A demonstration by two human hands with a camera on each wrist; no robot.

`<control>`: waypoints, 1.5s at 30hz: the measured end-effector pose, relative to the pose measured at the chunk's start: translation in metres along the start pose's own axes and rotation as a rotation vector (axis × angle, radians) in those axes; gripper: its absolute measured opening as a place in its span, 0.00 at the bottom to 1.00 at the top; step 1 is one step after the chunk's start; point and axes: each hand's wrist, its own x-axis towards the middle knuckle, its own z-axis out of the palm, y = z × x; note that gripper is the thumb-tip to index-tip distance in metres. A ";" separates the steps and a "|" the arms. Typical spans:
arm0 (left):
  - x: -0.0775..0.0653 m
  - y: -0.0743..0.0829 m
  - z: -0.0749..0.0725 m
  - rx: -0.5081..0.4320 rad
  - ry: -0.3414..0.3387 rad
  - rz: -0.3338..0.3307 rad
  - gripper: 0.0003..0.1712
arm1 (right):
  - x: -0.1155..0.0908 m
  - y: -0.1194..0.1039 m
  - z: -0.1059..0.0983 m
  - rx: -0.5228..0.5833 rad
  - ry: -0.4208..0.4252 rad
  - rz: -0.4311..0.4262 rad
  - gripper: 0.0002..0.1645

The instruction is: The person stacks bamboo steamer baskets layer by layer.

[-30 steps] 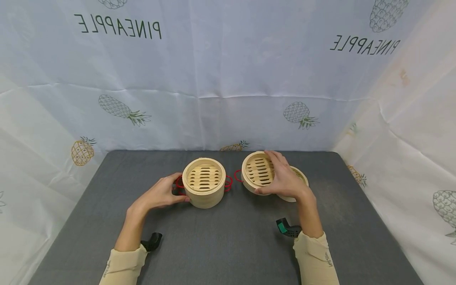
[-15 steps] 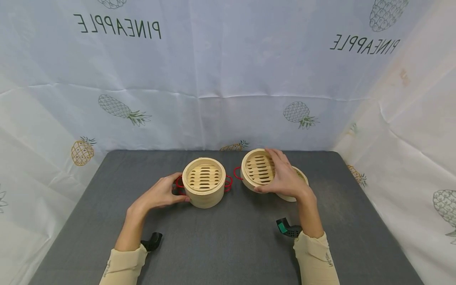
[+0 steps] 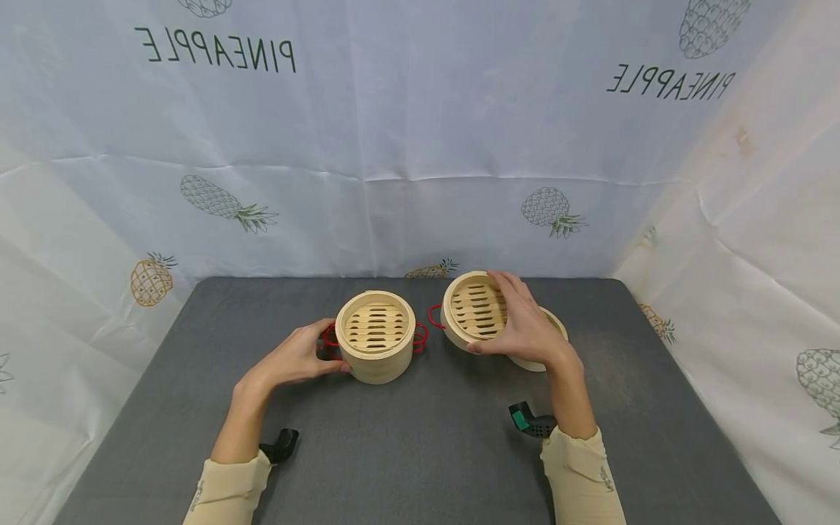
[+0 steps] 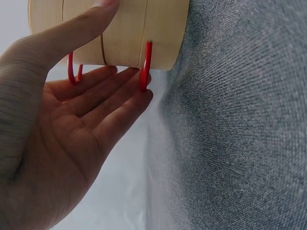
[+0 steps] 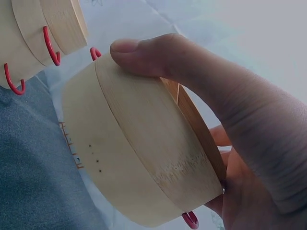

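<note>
A two-tier bamboo steamer stack (image 3: 376,368) with red handles stands upright left of the table's middle. My left hand (image 3: 305,355) holds its left side, thumb on the near wall and fingers by the red handles (image 4: 146,67). To the right, my right hand (image 3: 525,328) grips a single bamboo steamer basket (image 3: 475,310), thumb on the near wall and fingers at the far rim. This basket is tilted and raised at its left, with a slatted base inside. Its right part is hidden by the hand. Behind the hand, another round bamboo piece (image 3: 556,323) shows partly.
The dark grey table (image 3: 407,452) reaches back to a white curtain (image 3: 394,219) printed with pineapples. Black wrist devices (image 3: 284,445) sit near both cuffs.
The basket in my right hand has shifted slightly up and left in the head view, its left side tilting upward. My left hand and the stack have stayed put.
</note>
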 end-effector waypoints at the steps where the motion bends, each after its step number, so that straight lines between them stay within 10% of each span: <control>1: 0.000 0.000 0.000 -0.001 0.000 -0.002 0.45 | 0.000 0.000 0.000 0.002 0.003 -0.001 0.80; 45: 0.000 -0.001 0.000 -0.004 0.002 0.001 0.45 | 0.001 -0.018 0.006 0.035 0.057 -0.028 0.80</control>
